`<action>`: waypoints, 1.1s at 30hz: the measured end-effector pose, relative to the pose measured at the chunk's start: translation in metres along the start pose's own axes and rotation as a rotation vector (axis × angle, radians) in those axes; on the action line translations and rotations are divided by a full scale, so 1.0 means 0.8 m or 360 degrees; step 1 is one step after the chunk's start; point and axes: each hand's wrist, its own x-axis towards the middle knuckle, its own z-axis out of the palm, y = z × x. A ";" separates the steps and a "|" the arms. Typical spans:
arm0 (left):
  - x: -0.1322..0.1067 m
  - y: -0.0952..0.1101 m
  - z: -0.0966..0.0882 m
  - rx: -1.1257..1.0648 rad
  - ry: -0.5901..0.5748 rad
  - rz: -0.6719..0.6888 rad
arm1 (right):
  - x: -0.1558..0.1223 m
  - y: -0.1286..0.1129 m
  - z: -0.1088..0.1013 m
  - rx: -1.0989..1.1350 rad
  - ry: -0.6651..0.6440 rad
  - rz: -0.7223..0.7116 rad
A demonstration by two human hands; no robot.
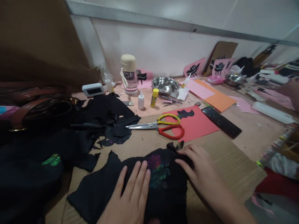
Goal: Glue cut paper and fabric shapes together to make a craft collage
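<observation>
A piece of black fabric (102,189) with a glittery pink and green patch (158,171) lies on the table in front of me. My left hand (130,196) rests flat on it, fingers stretched out side by side, just left of the patch. My right hand (198,168) lies on the fabric's right edge, fingers extended and pressing the cloth near a small dark object (179,145). Neither hand holds anything. Scissors (161,126) with one yellow and one red handle lie shut just beyond the fabric, partly on a red sheet (198,124).
Black fabric scraps (105,121) are piled to the left beside a brown leather bag (32,105). Behind stand a glue bottle (140,100), glue stick (154,97), water bottle (129,76), steel bowl (165,84), orange paper (219,101) and a black ruler-like bar (221,122). Another person's hand (291,90) shows at far right.
</observation>
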 end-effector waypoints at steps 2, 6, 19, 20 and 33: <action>0.004 0.003 -0.004 -0.0132 0.0057 -0.0117 | 0.003 -0.004 0.000 0.0070 -0.0033 -0.0016; 0.006 0.003 -0.009 -0.0218 0.0050 -0.0087 | -0.003 -0.022 -0.014 0.0240 0.0070 -0.0378; 0.004 0.009 -0.031 -0.0172 0.0086 -0.0170 | -0.027 -0.050 -0.035 0.0306 0.0216 -0.0660; 0.004 0.011 -0.031 -0.0169 0.0070 -0.0166 | -0.022 -0.044 -0.033 0.0204 0.0234 -0.0530; 0.000 0.004 -0.036 -0.0144 -0.0183 -0.0165 | -0.027 -0.068 0.005 -0.0043 -0.0370 -0.0919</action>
